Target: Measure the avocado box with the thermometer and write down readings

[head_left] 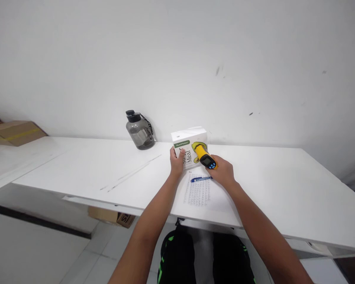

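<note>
Fingers of L hand [177, 161] grasp the white box [189, 149] by its left side, w/ thumb on printed front. Fingers of R hand [224, 170] are closed around handle of the yellow device [206, 158], which stands in front of the box's right part, screen side toward the person. The box is above the far end of the written paper [220, 202], near middle of the table [272, 185]. On this paper lies a blue pen [199, 179], its right end beside R hand. Farther, on the left, a grey bottle [141, 134] is near the wall [165, 71].

Poss. trouble, I think: the box may slip or turn, b/c only one hand holds it, at one side. If R wrist goes lower, it may push the pen away.

Hard to see: device's front end, so can't tell if it touches the box; L fingertips, behind box; whether box's lower edge rests on table. Handwriting & screen digits unreadable. Far-left cardboard box [19, 133] is cut off.
</note>
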### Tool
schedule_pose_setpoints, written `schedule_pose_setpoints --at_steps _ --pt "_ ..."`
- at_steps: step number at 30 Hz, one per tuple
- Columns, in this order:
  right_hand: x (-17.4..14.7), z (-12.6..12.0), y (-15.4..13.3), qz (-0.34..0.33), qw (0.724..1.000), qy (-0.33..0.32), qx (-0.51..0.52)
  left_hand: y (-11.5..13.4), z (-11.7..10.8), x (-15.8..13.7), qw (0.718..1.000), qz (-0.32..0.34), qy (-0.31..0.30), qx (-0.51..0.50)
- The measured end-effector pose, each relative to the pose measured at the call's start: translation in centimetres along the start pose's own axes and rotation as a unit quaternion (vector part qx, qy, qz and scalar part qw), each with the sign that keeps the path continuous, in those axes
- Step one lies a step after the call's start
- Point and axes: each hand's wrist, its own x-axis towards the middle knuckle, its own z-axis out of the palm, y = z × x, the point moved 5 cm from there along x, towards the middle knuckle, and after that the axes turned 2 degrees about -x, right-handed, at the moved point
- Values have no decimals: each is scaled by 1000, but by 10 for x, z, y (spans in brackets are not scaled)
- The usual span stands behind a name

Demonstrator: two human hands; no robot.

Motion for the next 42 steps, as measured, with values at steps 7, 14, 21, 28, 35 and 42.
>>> schedule_pose_setpoints --at_steps 7,14,21,28,35,42 --pt "1 -2 -4 24 999 -31 -22 -1 0 1 1000 -2 -2 -2" --pt "2 -2 -3 30 998 -43 -33 -2 0 1 1000 -5 -1 -4" --pt "-1 -2 -5 31 999 -31 -16 0 0 0 1000 -2 1 4" --pt "0 -6 2 73 993 54 68 -3 -6 2 998 -5 42 56" --pt "2 -8 18 157 971 104 147 -6 -14 7 991 -11 82 104" --pt "2 -5 19 178 963 99 174 -5 -13 7 989 -34 88 114"
